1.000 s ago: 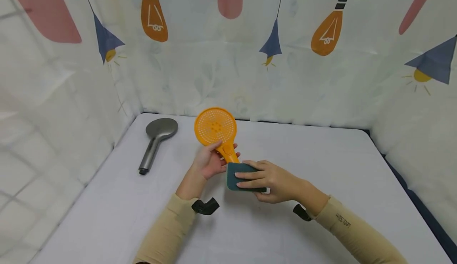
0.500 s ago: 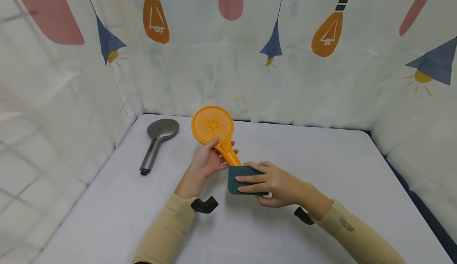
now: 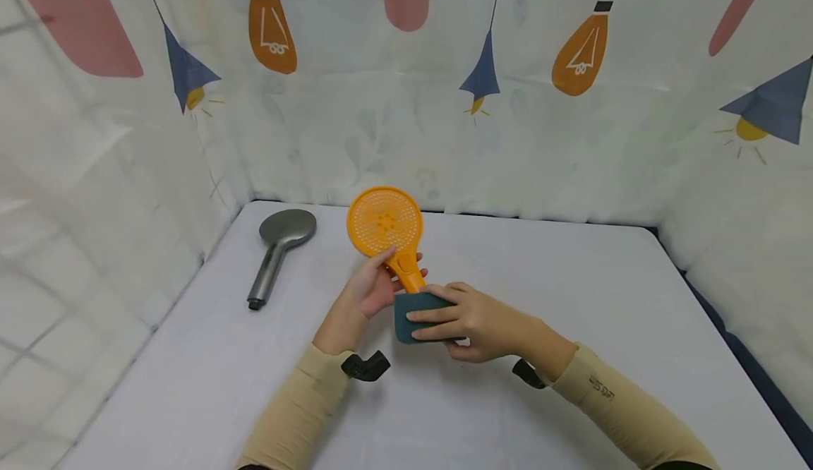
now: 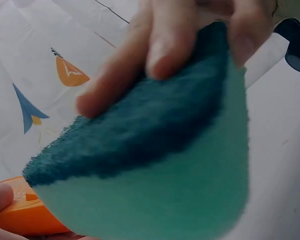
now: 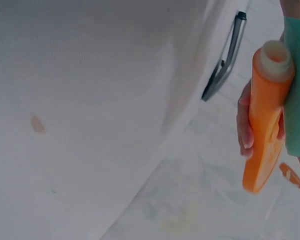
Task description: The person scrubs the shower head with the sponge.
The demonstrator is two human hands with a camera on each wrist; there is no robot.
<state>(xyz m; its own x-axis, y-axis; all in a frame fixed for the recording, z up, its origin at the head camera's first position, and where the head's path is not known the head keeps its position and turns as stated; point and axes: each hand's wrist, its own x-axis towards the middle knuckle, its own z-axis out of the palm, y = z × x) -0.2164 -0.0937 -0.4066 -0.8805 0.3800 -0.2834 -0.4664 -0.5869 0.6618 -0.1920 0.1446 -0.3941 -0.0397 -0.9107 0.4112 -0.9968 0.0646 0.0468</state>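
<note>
My left hand (image 3: 371, 291) grips an orange shower head (image 3: 384, 209) near its neck, thumb on the front, perforated round face toward the head camera. In my right hand (image 3: 483, 323) is a two-layer sponge (image 3: 408, 318), dark teal on top and light green beneath, held with spread fingers over the dark side. The sponge lies over the lower handle and hides its end in the head view. From the right wrist, the handle's hollow whitish end (image 5: 276, 56) shows right beside the sponge's light green layer (image 5: 297, 110). Close up, the left wrist view has the sponge (image 4: 155, 205) bent.
A grey shower head (image 3: 277, 248) lies on the white-covered table (image 3: 571, 279) at the left, its black-tipped handle toward the front. A patterned cloth wall (image 3: 406, 124) encloses the back and sides. Black wrist mounts (image 3: 365, 367) stick out from both forearms.
The sponge slid slightly down and right along the orange handle, then back left and up. The left hand keeps its grip with only a slight shift; the grey shower head stays put.
</note>
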